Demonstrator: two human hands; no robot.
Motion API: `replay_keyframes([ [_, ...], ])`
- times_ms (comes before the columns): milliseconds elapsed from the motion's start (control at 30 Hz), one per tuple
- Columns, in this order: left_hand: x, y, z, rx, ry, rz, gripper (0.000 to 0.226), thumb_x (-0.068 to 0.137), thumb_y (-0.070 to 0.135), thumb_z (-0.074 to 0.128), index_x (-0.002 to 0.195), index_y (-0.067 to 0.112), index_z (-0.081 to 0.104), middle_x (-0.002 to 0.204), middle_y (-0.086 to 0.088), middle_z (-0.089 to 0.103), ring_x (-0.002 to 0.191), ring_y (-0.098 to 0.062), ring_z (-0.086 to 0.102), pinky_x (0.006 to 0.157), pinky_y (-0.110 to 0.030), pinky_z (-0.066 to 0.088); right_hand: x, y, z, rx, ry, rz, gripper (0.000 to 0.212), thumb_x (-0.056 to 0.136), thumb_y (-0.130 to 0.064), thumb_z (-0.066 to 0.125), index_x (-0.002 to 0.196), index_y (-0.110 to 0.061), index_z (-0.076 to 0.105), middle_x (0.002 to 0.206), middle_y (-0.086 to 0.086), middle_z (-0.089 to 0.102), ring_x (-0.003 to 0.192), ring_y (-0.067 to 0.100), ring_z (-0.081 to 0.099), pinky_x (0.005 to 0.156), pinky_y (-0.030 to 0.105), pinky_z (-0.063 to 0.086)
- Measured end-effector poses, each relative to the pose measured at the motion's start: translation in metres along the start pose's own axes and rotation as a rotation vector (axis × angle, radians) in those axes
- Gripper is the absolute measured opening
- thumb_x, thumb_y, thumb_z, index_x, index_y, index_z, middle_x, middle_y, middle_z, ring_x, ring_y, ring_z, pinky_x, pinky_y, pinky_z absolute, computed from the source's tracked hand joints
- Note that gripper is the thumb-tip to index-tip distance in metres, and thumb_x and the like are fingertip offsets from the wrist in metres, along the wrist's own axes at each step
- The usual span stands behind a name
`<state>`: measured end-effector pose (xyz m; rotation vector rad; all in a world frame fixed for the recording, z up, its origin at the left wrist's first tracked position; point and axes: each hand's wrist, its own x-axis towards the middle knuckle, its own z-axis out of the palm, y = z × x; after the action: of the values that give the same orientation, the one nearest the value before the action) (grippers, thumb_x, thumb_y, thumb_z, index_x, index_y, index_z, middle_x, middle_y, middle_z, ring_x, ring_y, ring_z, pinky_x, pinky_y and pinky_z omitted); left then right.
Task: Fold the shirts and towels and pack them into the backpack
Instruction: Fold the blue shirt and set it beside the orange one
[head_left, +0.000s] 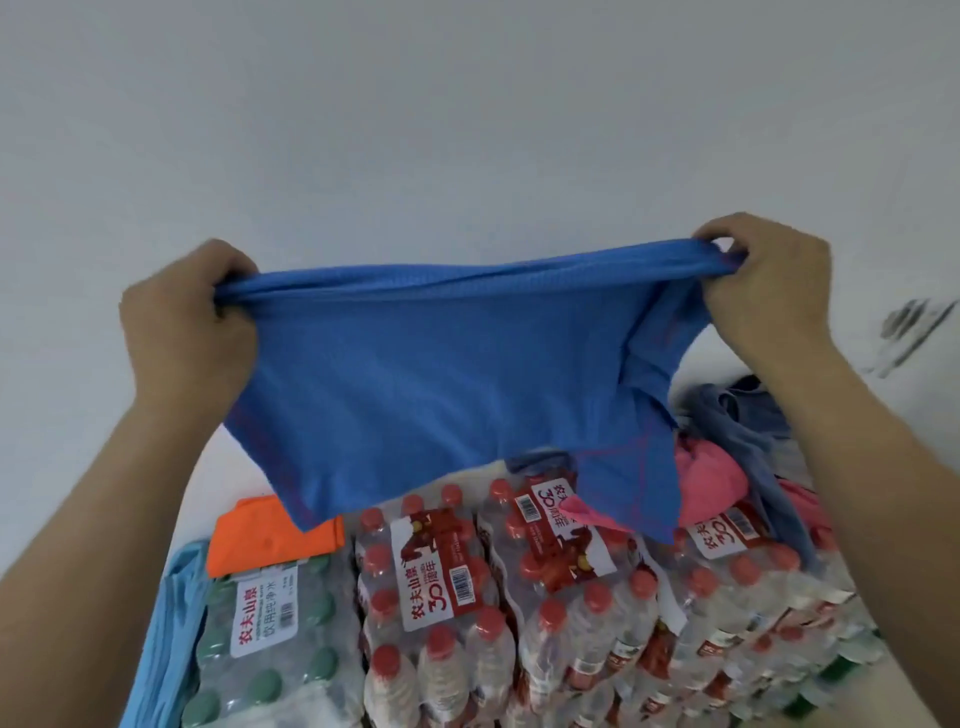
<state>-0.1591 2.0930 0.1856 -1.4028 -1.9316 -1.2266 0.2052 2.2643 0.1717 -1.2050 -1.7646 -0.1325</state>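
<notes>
- Filling everything behind and above the blue shirt (441, 374), a pale wall (467, 104) spans the view.
- Below the shirt, shrink-wrapped packs of red-capped bottles (571, 623) lie side by side, and a pack of green-capped bottles (270, 649) sits below its left corner.
- The blue shirt hangs in the air, stretched wide along its top edge. Its drooping lower part hides the far bottles.
- The left hand (192, 317) clenches bunched fabric at the shirt's left end, and the right hand (769, 280) grasps the right end with curled fingers.
- A light blue cloth (171, 623) lies below and left of the shirt.
- A grey-blue garment (737, 415) is heaped right of the shirt, partly behind the right forearm.
- A pink cloth (711, 483) lies at the shirt's lower right corner, partly covered.
- A folded orange cloth (260, 535) lies under the shirt's lower left corner.
</notes>
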Motion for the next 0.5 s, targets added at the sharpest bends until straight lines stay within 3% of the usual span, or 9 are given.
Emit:
replay_keyframes([
  [100, -0.039, -0.005, 0.007, 0.014, -0.202, 0.041, 0.030, 0.053, 0.005, 0.043, 0.074, 0.018, 0.060, 0.054, -0.006, 0.052, 0.055, -0.025, 0.049, 0.054, -0.031, 0.040, -0.044, 0.026, 0.006, 0.003, -0.152, 0.001, 0.034, 0.067, 0.005, 0.057, 0.094, -0.010, 0.072, 0.090, 0.014, 0.071, 0.084, 0.033, 0.064, 0.073, 0.031, 0.045],
  [167, -0.089, -0.018, 0.025, 0.094, -0.522, 0.094, 0.036, 0.047, 0.009, 0.043, 0.077, 0.022, 0.057, 0.049, -0.003, 0.053, 0.051, -0.026, 0.053, 0.048, -0.028, 0.042, -0.085, 0.051, 0.018, -0.016, -0.389, 0.095, 0.033, 0.068, 0.008, 0.062, 0.093, -0.010, 0.073, 0.093, 0.015, 0.070, 0.086, 0.033, 0.064, 0.077, 0.033, 0.046],
  [233, -0.145, -0.031, 0.045, 0.158, -0.839, 0.206, 0.035, 0.046, 0.008, 0.042, 0.077, 0.022, 0.053, 0.049, -0.001, 0.053, 0.050, -0.021, 0.055, 0.043, -0.022, 0.034, -0.125, 0.075, 0.030, -0.061, -0.609, 0.209, 0.031, 0.072, 0.008, 0.060, 0.093, -0.011, 0.073, 0.096, 0.013, 0.069, 0.082, 0.031, 0.061, 0.073, 0.034, 0.047],
  [300, -0.196, -0.034, 0.065, 0.119, -1.197, 0.195, 0.029, 0.055, 0.010, 0.042, 0.079, 0.026, 0.041, 0.054, -0.006, 0.045, 0.059, -0.023, 0.054, 0.050, -0.021, 0.028, -0.156, 0.096, 0.038, -0.098, -0.742, 0.294, 0.032, 0.072, 0.008, 0.059, 0.096, -0.009, 0.073, 0.099, 0.012, 0.067, 0.082, 0.028, 0.059, 0.071, 0.031, 0.045],
  [400, -0.238, -0.025, 0.084, 0.092, -1.497, 0.203, 0.008, 0.070, 0.016, 0.042, 0.070, 0.022, 0.037, 0.059, -0.002, 0.036, 0.071, -0.022, 0.050, 0.053, -0.016, 0.024, -0.177, 0.117, 0.039, -0.133, -0.741, 0.324, 0.032, 0.069, 0.007, 0.061, 0.095, -0.008, 0.072, 0.095, 0.013, 0.062, 0.081, 0.028, 0.056, 0.072, 0.033, 0.045],
  [467, -0.245, -0.013, 0.092, 0.129, -1.697, 0.190, 0.012, 0.079, 0.013, 0.045, 0.071, 0.021, 0.042, 0.070, 0.003, 0.048, 0.077, -0.021, 0.051, 0.057, -0.018, 0.029, -0.180, 0.119, 0.037, -0.121, -0.717, 0.334, 0.030, 0.071, 0.006, 0.063, 0.095, -0.011, 0.072, 0.093, 0.009, 0.057, 0.079, 0.027, 0.055, 0.072, 0.034, 0.046],
  [500, -0.243, -0.005, 0.095, 0.188, -1.800, 0.203, 0.010, 0.082, 0.012, 0.046, 0.082, 0.022, 0.049, 0.083, 0.002, 0.055, 0.083, -0.020, 0.052, 0.063, -0.022, 0.034, -0.179, 0.115, 0.036, -0.105, -0.708, 0.327, 0.029, 0.072, 0.004, 0.064, 0.094, -0.012, 0.072, 0.091, 0.006, 0.056, 0.078, 0.023, 0.053, 0.072, 0.034, 0.046],
])
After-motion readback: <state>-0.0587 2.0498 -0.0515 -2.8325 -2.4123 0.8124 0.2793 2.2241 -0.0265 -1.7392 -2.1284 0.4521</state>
